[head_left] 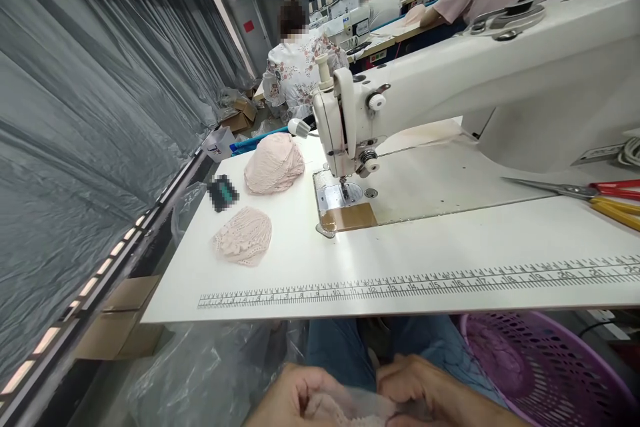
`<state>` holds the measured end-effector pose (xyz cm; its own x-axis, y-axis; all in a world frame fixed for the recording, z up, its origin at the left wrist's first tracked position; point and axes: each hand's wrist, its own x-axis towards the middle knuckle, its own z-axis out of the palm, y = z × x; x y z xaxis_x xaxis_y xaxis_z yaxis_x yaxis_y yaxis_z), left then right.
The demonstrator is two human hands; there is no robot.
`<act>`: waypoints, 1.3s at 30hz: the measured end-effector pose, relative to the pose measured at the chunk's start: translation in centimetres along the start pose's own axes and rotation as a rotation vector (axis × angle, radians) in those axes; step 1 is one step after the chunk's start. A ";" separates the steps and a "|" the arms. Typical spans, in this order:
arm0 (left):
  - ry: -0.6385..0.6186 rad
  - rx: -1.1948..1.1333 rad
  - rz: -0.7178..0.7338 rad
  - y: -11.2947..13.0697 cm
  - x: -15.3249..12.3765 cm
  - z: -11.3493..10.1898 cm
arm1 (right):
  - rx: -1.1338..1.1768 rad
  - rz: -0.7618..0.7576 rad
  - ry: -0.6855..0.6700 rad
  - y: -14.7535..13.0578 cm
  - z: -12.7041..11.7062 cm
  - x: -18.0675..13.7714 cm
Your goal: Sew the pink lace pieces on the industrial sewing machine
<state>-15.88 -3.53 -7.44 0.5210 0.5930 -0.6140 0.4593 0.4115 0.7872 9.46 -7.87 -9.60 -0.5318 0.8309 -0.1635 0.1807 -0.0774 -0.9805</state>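
Currently I am working below the front edge of the white table (175,294), over my lap, hands close together. My left hand (303,390) is curling its fingers nearly closed around a pale lace piece (327,407); my right hand (415,380) is bending inward, fingers closed down on a sheer layer (367,400) at the other side. Whether that layer is belonging to the lace, I cannot tell; the bottom of the view is cutting off my fingertips.

Step in hand, as I am judging it: I am sorting or straightening the piece by touch, away from the sewing machine (425,87). A next move would be calling for a light, even hold, with the edge found and laid flat before any lifting past the tabletop.

Look of the piece: pinkish cream, bunching in soft folds, showing a bumpy, openwork border; the sheer part is letting my fingers ghost through. Up on the table, a similar lace piece (244,237) is lying apart, just in front of a rumpled pink pile (274,164).
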 end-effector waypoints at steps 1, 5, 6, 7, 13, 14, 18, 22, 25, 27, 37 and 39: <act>-0.048 0.009 -0.007 0.5 0.0 0.1 | 0.007 0.005 -0.016 -0.2 -0.1 0.2; -0.101 0.089 -0.007 1.9 0.7 0.3 | 0.030 0.048 -0.060 -0.8 -0.9 0.6; -0.096 0.100 -0.004 2.0 0.8 0.4 | 0.035 0.055 -0.066 -0.9 -1.1 0.6; -0.097 0.107 -0.002 2.1 1.0 0.4 | 0.040 0.059 -0.073 -1.0 -1.3 0.5; -0.077 0.114 -0.055 1.2 0.7 0.0 | 0.012 0.096 -0.092 -2.4 -1.3 0.7; -0.067 0.121 -0.068 1.1 0.6 -0.1 | -0.012 0.114 -0.084 -2.6 -1.1 0.9; -0.102 0.093 -0.103 1.8 0.3 -0.3 | -0.109 0.124 -0.092 -2.9 -0.6 1.5; -0.202 0.030 -0.097 3.5 0.6 0.2 | -0.193 0.102 -0.140 -2.7 -0.9 1.4; -0.207 0.023 -0.102 4.3 0.8 0.5 | -0.203 0.113 -0.146 -2.4 -1.8 0.9; -0.204 0.000 -0.125 4.4 0.8 0.5 | -0.197 0.118 -0.159 -2.3 -2.4 0.4; -0.148 -0.074 -0.179 3.1 0.3 0.1 | -0.058 0.129 -0.166 -1.7 -1.4 0.7; -0.156 -0.049 -0.165 2.4 0.4 0.0 | -0.021 0.108 -0.185 -1.5 -1.2 0.9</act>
<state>-14.54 -2.24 -5.79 0.5480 0.4025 -0.7333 0.5142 0.5293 0.6748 9.63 -6.33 -8.13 -0.6509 0.7029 -0.2869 0.2612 -0.1475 -0.9540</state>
